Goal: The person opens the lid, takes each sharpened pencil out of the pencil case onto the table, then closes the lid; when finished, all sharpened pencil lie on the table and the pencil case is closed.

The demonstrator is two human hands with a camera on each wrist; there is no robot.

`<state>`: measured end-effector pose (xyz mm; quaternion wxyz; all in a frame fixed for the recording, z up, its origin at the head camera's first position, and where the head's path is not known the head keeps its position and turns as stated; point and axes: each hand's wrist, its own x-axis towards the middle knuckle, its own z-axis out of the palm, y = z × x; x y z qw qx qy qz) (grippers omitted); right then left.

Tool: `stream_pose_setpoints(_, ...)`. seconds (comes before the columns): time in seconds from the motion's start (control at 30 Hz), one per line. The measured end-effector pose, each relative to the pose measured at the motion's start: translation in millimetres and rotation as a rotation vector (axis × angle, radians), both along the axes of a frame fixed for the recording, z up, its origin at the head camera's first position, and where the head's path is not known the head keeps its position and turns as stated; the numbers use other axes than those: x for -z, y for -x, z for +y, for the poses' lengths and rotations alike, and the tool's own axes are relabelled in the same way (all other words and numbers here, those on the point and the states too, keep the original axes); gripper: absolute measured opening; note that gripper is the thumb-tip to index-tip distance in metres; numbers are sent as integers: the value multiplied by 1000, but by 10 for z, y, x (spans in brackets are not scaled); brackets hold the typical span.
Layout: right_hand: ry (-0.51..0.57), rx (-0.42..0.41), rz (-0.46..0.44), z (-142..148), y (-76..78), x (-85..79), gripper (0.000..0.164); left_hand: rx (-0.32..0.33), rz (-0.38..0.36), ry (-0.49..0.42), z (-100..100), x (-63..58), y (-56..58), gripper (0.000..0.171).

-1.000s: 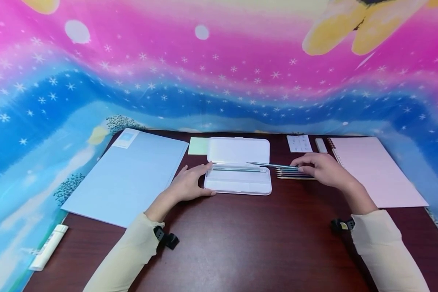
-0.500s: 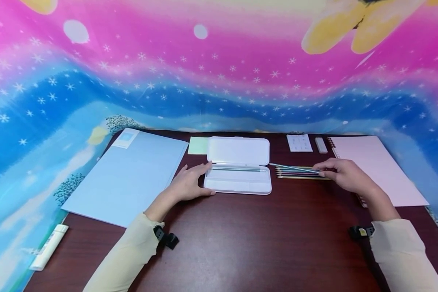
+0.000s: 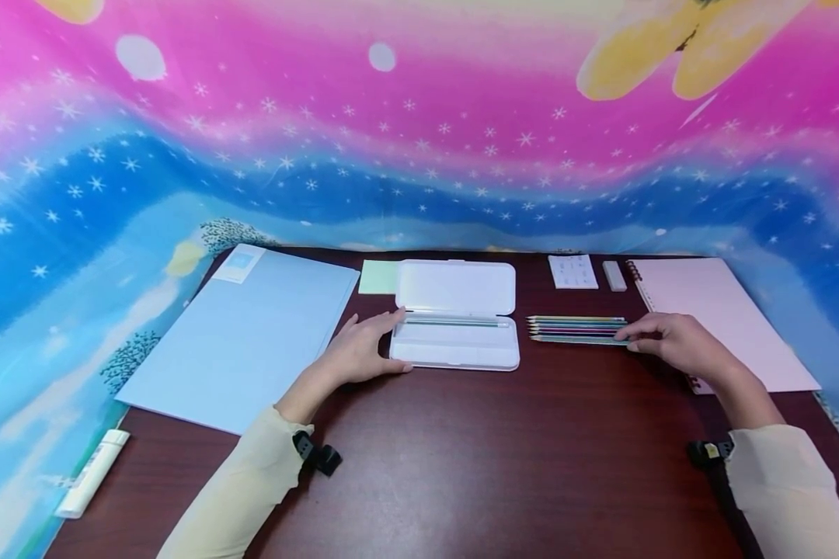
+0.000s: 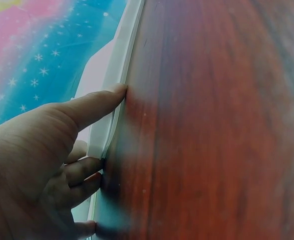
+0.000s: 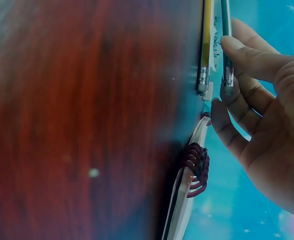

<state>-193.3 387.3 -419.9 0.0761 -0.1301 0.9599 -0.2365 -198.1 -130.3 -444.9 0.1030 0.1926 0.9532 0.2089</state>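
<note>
A white pencil case (image 3: 461, 355) lies with its lid raised, and a pencil (image 3: 454, 323) rests in it near the hinge. My left hand (image 3: 353, 351) holds the case's left end, the thumb at the front edge and the fingers around the side, as the left wrist view also shows. To the right, several pencils (image 3: 575, 326) lie side by side with their points toward the case. My right hand (image 3: 681, 349) pinches a dark green pencil (image 5: 226, 22) near its eraser end, along the near side of that row. In the right wrist view it sits slightly above a yellow pencil (image 5: 206, 40).
A blue folder (image 3: 238, 341) lies on the left, with a white tube (image 3: 94, 473) in front. Green notes (image 3: 377, 277) touch the case's back left. A printed card (image 3: 573, 272), an eraser (image 3: 614, 276) and a pink spiral notebook (image 3: 727, 326) are at the right. Patterned cloth (image 3: 419, 155) hangs behind.
My right hand has moved right and toward me with the pencil, from beside the case to the near side of the pencil row. The left hand stays on the case.
</note>
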Motion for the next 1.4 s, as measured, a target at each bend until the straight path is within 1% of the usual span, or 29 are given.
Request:
stream_pose_setpoints(0.2, -38, -35, 60, 8, 26, 41, 27, 5, 4, 7, 2, -3, 3, 99)
stream_pose_setpoints(0.33, -69, -57, 80, -4, 51, 64, 27, 4, 5, 9, 1, 2, 6, 99)
stream_pose_setpoints(0.73, -160, -56, 64, -146, 108, 54, 11, -3, 0, 8, 2, 10, 7, 99)
stream_pose_setpoints(1.0, -195, -49, 86, -224, 132, 41, 10, -5, -3, 9, 0, 18, 9, 99)
stream_pose_setpoints(1.1, -189, -32, 90, -245, 131, 28, 10, -3, -3, 10, 0, 18, 7, 99)
stream_pose_setpoints(1.2, -158, -27, 116, -318, 140, -10, 9, -5, 3, 11, -1, 9, 4, 99)
stream_pose_setpoints(1.3, -102, -51, 149, -478, 172, -67, 7, -7, 6, 7, -2, -3, -1, 99)
stream_pose_setpoints(1.4, -55, -90, 168, -706, 229, -113, 11, -5, -1, 6, 2, 0, 0, 99)
